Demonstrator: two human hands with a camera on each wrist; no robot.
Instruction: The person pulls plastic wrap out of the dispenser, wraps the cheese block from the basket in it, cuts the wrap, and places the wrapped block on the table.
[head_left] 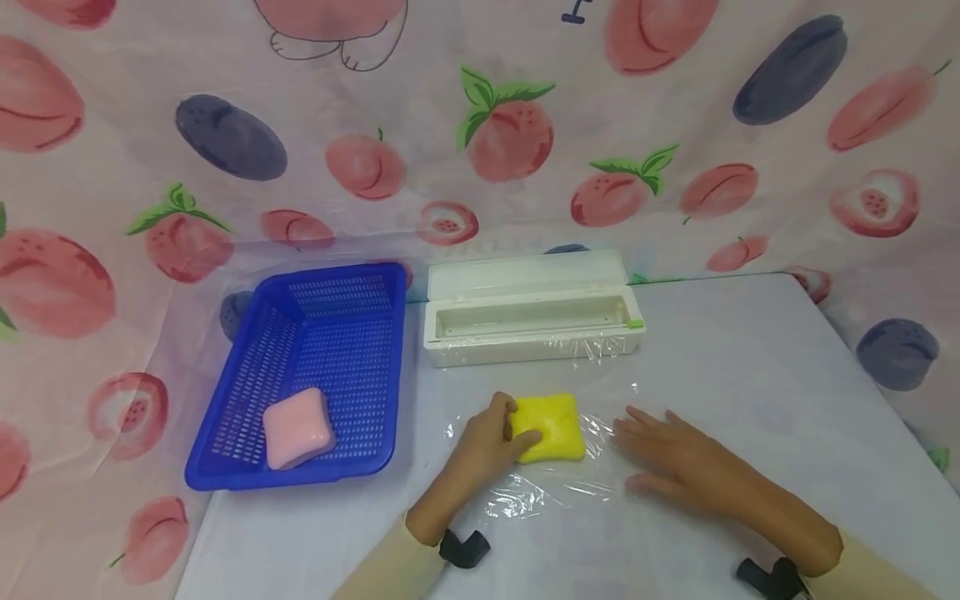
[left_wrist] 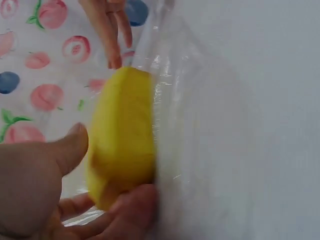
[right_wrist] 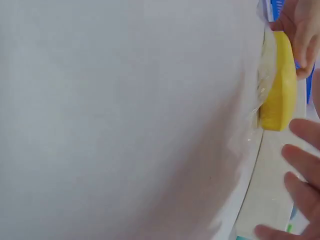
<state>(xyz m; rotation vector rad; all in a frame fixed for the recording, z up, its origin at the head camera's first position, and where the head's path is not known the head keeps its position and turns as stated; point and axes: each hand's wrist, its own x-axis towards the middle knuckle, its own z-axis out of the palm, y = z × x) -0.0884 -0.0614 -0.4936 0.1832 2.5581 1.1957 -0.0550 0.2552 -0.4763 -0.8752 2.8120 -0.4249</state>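
While a yellow block [head_left: 551, 427] is pinched by the left hand [head_left: 486, 442] above clear film [head_left: 517, 502] spread on the worktop [head_left: 750, 358], the right hand [head_left: 693, 467] is held just beside it, fingers extended, nothing gripped. One pink block [head_left: 295, 429] is already set in the blue basket [head_left: 232, 481]; no film is seen folded over the yellow one, so its wrapping is judged still undone.

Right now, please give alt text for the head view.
The left hand holds a yellow block on clear film, the right hand nearby. An open white box stands behind; a blue basket at left contains a pink block.
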